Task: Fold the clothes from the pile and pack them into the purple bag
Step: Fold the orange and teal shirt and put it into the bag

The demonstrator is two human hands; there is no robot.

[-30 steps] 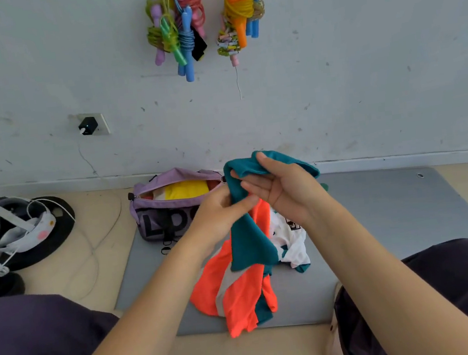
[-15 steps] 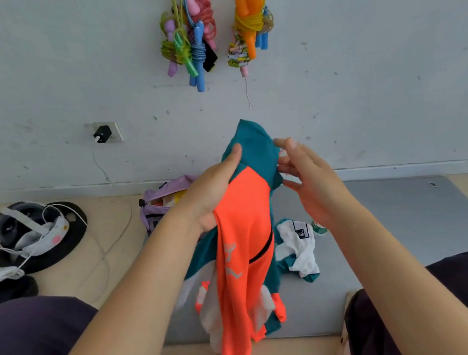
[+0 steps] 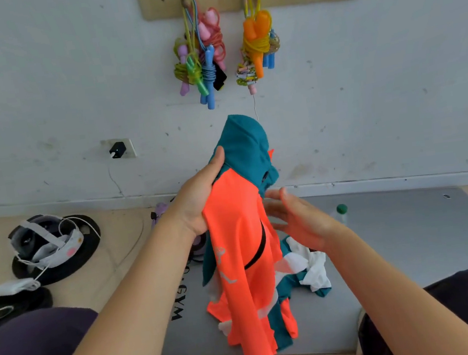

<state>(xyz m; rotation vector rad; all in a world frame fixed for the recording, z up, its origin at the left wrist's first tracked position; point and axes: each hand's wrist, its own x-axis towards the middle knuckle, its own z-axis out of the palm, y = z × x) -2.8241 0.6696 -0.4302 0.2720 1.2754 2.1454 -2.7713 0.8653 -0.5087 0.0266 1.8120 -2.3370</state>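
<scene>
**Garment Lifted for Sorting, Fold Not Yet Begun**

Spread across the floor: a grey gym mat [image 3: 397, 245], the working surface, bare along its right side. Held up over it, unfolded and hanging in a twisted bunch: an orange-and-teal sports top [image 3: 244, 249], teal end uppermost, orange panels trailing down to the mat's near edge. Step in hand, by the look of it: picking out and straightening one garment ahead of folding. Called for next: finding shoulders or hem, shaking the twist out, laying it flat on the bare mat.

Left hand [image 3: 197, 202] clenched on the top near its upper part, thumb pressed against the teal cloth. Right hand [image 3: 300, 219] released, fingers spread, just beside the orange panel, not gripping.

Behind the hanging top, mostly hidden: the purple bag [image 3: 160, 210], only a sliver showing at the mat's far left corner. On the mat under the right hand: the rest of the pile [image 3: 312, 271], white and teal cloth, crumpled.

In the way: the pile itself, occupying mat centre. Nearby, a green-capped bottle [image 3: 341, 212]; off the mat to the left, weight plates [image 3: 60, 257] with a headset on top.
</scene>
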